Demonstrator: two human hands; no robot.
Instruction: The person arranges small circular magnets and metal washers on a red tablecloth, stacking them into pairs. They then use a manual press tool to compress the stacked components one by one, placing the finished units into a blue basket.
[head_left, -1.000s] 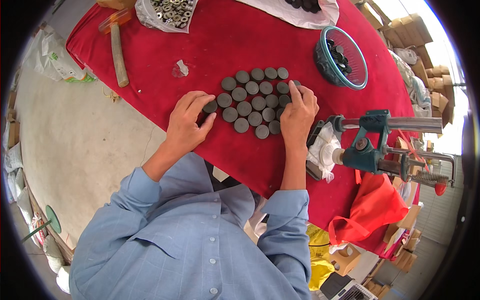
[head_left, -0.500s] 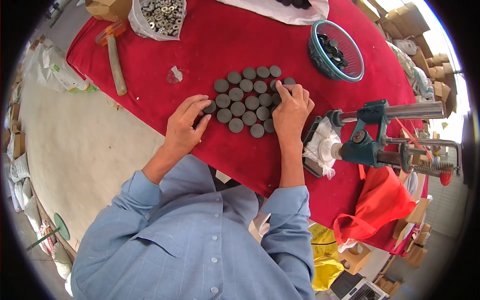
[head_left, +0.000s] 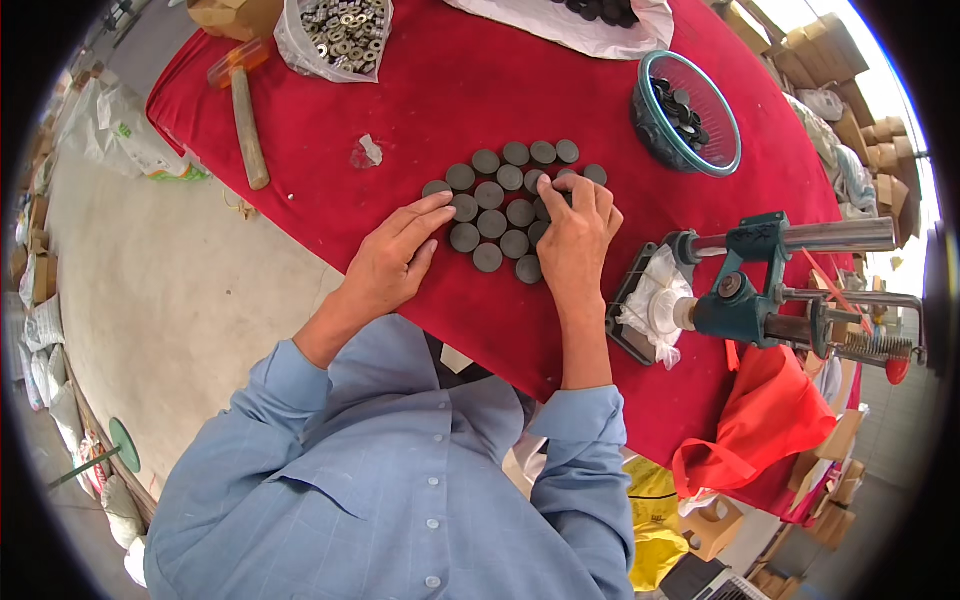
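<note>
Red cloth (head_left: 420,100) is spread over the table, and a cluster of dark grey round discs (head_left: 500,205) is laid flat on it in close rows, each disc touching its neighbours. The left hand (head_left: 392,262) is rested palm down at the left edge of the cluster, its fingers stretched out and apart, the fingertips (head_left: 438,205) touching the nearest discs; nothing is clamped in it. The right hand (head_left: 572,238) is laid over the right side of the cluster with its fingers curled down onto the discs; whether a disc is pinched beneath them cannot be told, since the fingers hide it.

Further discs of the same kind are held in a teal wire basket (head_left: 722,160) well apart at the upper right. A blue-green hand press (head_left: 750,290) with a long metal handle is stood just to the right of the right hand, with white plastic wrapping (head_left: 655,305) at its base. A wooden-handled mallet (head_left: 245,115) is seen at the upper left, beside a clear bag of metal washers (head_left: 340,30). A small scrap of clear plastic (head_left: 366,153) lies between the mallet and the discs.
</note>
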